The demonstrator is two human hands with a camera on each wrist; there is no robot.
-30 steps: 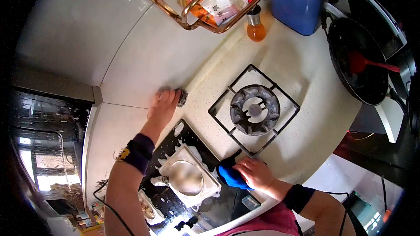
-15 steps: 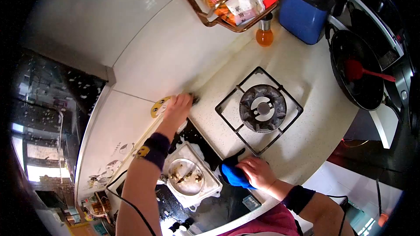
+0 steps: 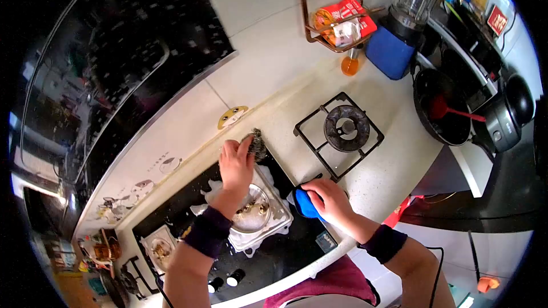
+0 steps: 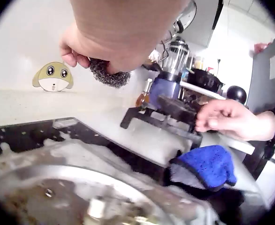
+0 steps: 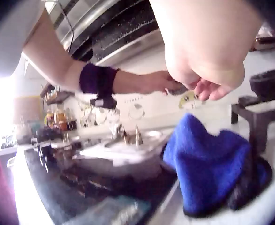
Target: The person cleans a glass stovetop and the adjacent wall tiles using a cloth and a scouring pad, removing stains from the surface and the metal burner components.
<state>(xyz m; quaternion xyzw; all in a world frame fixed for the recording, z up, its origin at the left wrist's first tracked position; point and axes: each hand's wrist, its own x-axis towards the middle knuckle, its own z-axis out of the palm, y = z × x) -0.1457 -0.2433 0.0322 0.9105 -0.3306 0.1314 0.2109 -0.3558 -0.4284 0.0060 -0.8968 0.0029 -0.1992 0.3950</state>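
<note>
My left hand (image 3: 235, 165) pinches a dark steel wool scrubber (image 3: 258, 145) over the back corner of the black glass hob (image 3: 302, 251); in the left wrist view, the scrubber (image 4: 107, 74) hangs in the air below the fingers. Below that hand, a square metal burner tray (image 3: 281, 217) is ringed with white suds, with dirty bits in its round well. My right hand (image 3: 337, 202) hovers over a crumpled blue cloth (image 3: 306, 204) with dark edging at the hob's side. Its fingers curl loosely around nothing, and a gap shows above the cloth (image 5: 207, 164) in the right wrist view.
A removed pan support (image 3: 325, 162) and burner ring (image 3: 346, 128) rest on the pale counter (image 3: 377, 177). Behind are a blue blender (image 3: 393, 48), an orange bottle (image 3: 350, 65) and a wire rack. To the right, a black wok (image 3: 442, 102) contains a red spatula.
The head view has tilted, showing more wall and range hood. My left hand with the scrubber has come from the wall side toward the hob corner. My right hand has lifted off the blue cloth.
</note>
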